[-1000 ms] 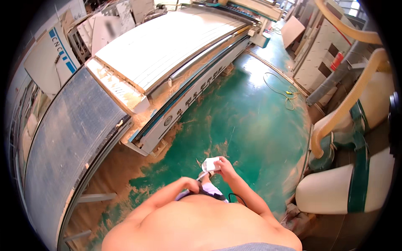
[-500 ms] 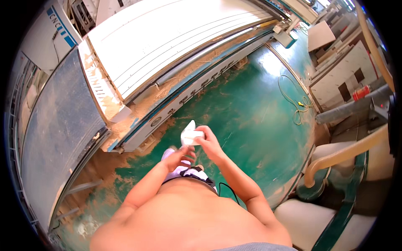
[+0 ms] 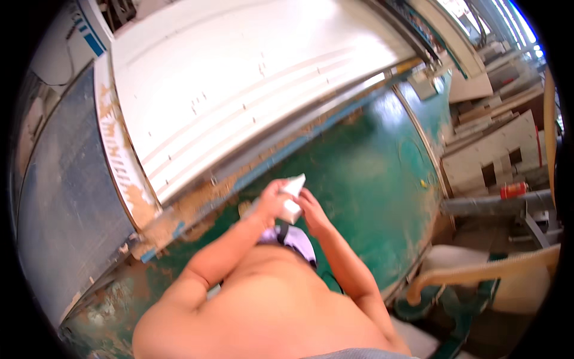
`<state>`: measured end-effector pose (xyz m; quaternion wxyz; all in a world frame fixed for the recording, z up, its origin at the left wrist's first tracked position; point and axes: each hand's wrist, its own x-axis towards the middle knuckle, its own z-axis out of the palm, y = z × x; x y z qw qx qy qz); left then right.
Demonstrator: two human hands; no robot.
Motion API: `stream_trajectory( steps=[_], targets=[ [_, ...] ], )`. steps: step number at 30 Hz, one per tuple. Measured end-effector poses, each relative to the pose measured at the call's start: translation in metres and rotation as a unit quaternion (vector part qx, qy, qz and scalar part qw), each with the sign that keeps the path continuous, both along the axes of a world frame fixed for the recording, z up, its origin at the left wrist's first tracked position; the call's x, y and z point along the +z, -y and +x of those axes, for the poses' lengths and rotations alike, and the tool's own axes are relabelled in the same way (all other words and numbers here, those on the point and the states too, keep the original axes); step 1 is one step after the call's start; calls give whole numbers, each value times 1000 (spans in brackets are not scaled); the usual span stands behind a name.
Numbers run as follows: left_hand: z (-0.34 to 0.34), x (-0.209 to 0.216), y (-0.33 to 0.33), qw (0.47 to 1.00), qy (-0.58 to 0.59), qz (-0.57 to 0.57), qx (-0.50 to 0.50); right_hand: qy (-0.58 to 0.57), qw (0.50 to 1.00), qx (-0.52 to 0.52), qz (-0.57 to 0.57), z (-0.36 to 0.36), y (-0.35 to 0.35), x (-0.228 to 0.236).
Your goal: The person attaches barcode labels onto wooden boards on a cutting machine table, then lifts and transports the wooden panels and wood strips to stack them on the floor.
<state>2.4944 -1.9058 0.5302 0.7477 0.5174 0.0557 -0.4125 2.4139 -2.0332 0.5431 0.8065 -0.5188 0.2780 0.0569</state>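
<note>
In front of my waist I hold a small white block-like thing (image 3: 291, 210) with a pointed, paper-like flap sticking up from it. Motion blur keeps me from telling its exact kind. My left hand (image 3: 271, 201) grips it from the left, fingers curled against its side. On the other side, my right hand (image 3: 312, 210) has its fingers closed on its right edge. Beyond my hands lies a large white panel (image 3: 239, 78) with thin lines and small dark slots, on the bed of a long machine.
Sawdust (image 3: 197, 194) coats the machine's near edge. A dark flat table (image 3: 66, 179) adjoins on the left. Green floor (image 3: 371, 197) spreads to the right, with a yellowish hose (image 3: 478, 269), a grey pipe (image 3: 490, 204) and stacked boards (image 3: 490, 149) along its side.
My left hand has risen from below and now grips the white thing as well. Both hands are closer together, slightly to the right. The view has shifted toward the machine bed.
</note>
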Motion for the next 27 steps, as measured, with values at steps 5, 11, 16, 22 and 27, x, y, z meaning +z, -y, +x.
stream_trajectory(
  steps=[5, 11, 16, 22, 27],
  targets=[
    [46, -16, 11, 866, 332, 303, -218, 20, 958, 32, -285, 64, 40, -48],
    [82, -6, 2, 740, 430, 471, -216, 303, 721, 268, -563, 145, 84, -58],
    [77, -15, 29, 593, 436, 677, 3, 216, 721, 558, -349, 188, 120, -10],
    [42, 9, 88, 497, 584, 597, 238, 3, 778, 621, 95, 204, 148, -40],
    [24, 10, 163, 465, 616, 590, 236, -184, 740, 536, 362, 205, 161, -20]
  ],
)
